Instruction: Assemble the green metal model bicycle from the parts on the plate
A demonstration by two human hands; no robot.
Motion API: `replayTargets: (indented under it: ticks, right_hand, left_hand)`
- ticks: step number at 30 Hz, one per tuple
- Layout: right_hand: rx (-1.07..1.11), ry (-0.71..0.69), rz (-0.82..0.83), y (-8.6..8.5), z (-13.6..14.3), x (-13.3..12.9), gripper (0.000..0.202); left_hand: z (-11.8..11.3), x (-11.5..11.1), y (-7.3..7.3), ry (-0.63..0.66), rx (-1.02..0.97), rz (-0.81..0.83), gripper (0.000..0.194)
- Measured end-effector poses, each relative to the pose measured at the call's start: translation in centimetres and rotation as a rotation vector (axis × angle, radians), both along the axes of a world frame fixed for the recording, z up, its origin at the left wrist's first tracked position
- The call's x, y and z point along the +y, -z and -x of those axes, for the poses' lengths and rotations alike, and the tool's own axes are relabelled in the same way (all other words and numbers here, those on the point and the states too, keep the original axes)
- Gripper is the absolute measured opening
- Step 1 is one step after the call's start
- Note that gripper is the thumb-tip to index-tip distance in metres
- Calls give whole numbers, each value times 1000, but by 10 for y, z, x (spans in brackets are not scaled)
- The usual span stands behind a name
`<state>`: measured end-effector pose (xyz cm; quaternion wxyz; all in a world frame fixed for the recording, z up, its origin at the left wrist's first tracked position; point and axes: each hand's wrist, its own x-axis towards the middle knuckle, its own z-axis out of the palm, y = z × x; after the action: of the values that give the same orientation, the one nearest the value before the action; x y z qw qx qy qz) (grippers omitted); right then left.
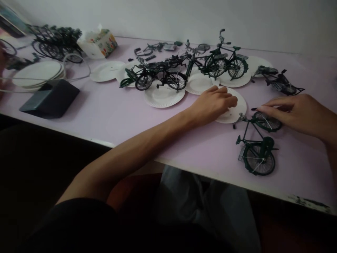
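Note:
A small dark green model bicycle (256,142) lies on its side on the pink tabletop (200,151) at the right. My right hand (297,112) is at its front wheel, with thumb and fingertips pinched near a small dark piece (254,109); whether they grip it or part of the bicycle is not plain. Over a white paper plate (239,102) hovers or rests my left hand (214,103), its fingers curled and their tips partly hidden. Tiny bits lie on that plate.
Model bicycles (164,79) and loose parts stand among more paper plates (164,98) behind my hands. Farther left are a tissue box (101,44), a dark wedge-shaped object (50,100), stacked plates (37,73) and a bicycle cluster (56,42). Part of a person's hand (2,63) shows at the left edge.

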<state>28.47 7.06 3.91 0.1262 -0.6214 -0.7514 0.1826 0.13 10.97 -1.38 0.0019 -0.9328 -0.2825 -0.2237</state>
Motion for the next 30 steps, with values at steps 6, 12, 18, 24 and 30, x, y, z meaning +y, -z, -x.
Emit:
replayTargets:
  ticks: [6,12,18,24,30]
  right_hand:
    - [-115,6,-123,-5,1,-3,46]
    - [-205,112,-389,0,-10,1,45]
    - [-154,76,-461,1,-6,-1,38]
    - [-144,5,-538,4,-1,-4,32]
    - [-121,16,-543,6,6,-3,23]
  left_hand:
    - [8,13,-1,-25,-87,-41,25]
    - [26,30,-3,-190,-131,3,20]
    - [20,31,-3,-177,-85,-19,27]
    - [21,41,3,-197,-55,-12,29]
    - [15,40,3,-134,-58,-52,25]
